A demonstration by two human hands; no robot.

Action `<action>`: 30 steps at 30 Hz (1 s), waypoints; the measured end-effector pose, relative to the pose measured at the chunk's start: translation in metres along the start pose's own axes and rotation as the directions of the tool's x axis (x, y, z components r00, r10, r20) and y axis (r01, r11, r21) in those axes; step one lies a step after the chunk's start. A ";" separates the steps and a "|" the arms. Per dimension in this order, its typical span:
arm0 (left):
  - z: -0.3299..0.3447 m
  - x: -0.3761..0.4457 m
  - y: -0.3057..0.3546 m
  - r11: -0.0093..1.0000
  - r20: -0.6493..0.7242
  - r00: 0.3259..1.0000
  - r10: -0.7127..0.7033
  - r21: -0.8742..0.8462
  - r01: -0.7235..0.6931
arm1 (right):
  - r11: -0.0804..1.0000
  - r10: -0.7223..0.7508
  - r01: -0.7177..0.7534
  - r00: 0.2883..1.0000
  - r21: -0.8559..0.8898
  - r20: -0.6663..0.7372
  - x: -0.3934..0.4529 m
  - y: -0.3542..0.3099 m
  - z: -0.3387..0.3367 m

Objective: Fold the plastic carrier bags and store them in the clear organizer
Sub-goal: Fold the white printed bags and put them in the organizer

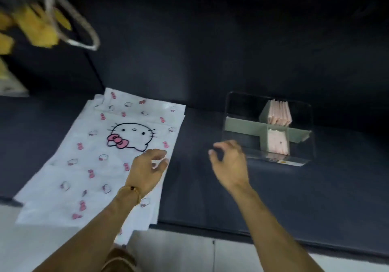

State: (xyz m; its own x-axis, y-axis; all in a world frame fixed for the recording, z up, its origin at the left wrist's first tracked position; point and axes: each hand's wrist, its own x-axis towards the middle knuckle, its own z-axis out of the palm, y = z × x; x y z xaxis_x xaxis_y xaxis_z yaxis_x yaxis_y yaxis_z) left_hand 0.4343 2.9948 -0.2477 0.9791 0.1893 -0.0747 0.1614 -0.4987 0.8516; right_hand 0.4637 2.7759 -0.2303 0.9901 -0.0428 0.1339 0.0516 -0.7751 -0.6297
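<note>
Our left hand point(147, 167) hovers, fingers loosely curled, over the right edge of the flat bags point(101, 156); our right hand point(228, 162) hangs empty near the organizer point(269, 128). We should pinch only the top bag's edge, then fold evenly.

bags point(99, 158): white plastic w/ pink bows, small cat faces + one big cat face w/ pink bow; stack lies flat & unfolded on dark surface, near end hangs over edge
organizer point(271, 128): clear box w/ grey dividers, upright, right of bags, apart
folded bags point(279, 128): pale pink-white, standing upright in 2 middle compartments
</note>
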 end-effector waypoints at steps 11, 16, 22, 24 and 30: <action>-0.124 -0.062 -0.100 0.782 0.201 0.980 0.002 0.610 -0.127 | 0.890 -0.383 0.455 0.773 -0.020 0.506 -0.094 -0.078 0.127; -0.121 -0.065 -0.106 0.679 0.294 0.954 0.063 0.687 -0.257 | 0.948 -0.314 0.293 0.804 0.124 0.505 -0.074 -0.079 0.104; -0.103 -0.068 -0.074 0.731 0.269 0.942 0.199 0.600 -0.326 | 0.997 -0.073 0.082 0.876 0.002 0.477 -0.054 -0.031 0.022; -0.087 -0.069 -0.055 0.814 0.280 0.946 0.163 0.504 -0.289 | 0.998 -0.032 0.051 0.882 -0.028 0.470 -0.059 -0.013 -0.004; -0.054 -0.061 -0.018 0.872 0.373 0.928 -0.020 0.461 -0.166 | 0.993 0.110 -0.114 0.912 -0.014 0.395 -0.079 0.033 -0.060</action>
State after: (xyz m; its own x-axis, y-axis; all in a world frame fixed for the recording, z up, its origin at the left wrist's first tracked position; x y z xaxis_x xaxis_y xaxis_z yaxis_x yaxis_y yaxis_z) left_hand 0.3650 3.0378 -0.2300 0.9512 -0.1294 -0.2800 0.0354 -0.8559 0.5160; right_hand 0.3794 2.7159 -0.2158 0.9604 0.1247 -0.2492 -0.0630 -0.7741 -0.6300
